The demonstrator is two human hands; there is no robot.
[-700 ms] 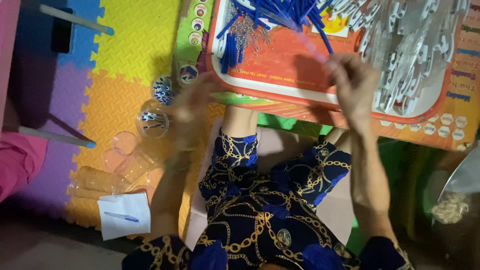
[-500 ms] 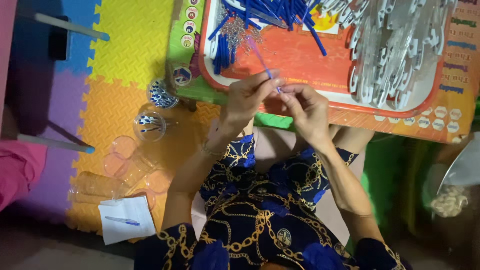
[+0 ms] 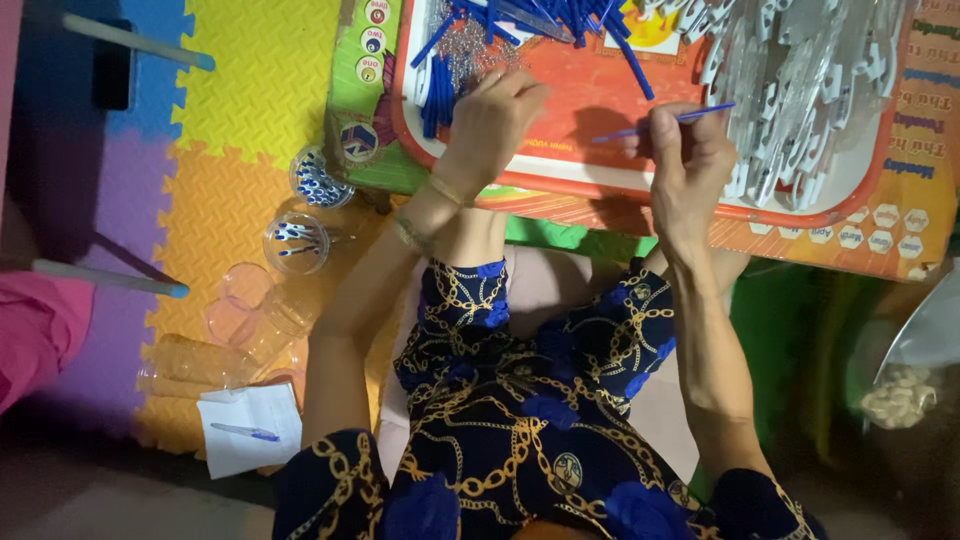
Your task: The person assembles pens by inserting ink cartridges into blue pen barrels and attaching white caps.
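Observation:
My right hand (image 3: 688, 150) pinches a thin blue pen refill (image 3: 700, 113) that points up to the right, above an orange tray (image 3: 600, 85). My left hand (image 3: 495, 105) reaches onto the tray's left part, fingers curled down over a heap of small silvery springs (image 3: 462, 52) beside a bunch of blue pen parts (image 3: 436, 85). What the left fingers hold is hidden. More blue pieces (image 3: 560, 15) lie at the tray's top, and a heap of clear pen barrels (image 3: 800, 70) fills its right side.
On the foam puzzle mat (image 3: 240, 100) to my left stand two plastic cups (image 3: 297, 240) with blue-tipped parts. Empty clear cups (image 3: 215, 345) lie on their sides below them. A paper with a pen (image 3: 245, 430) lies near my knee. A pink cloth (image 3: 40, 330) sits far left.
The hands, close together in front of me half a second ago, have parted. The left went up onto the springs and the right lifted over the tray with the refill.

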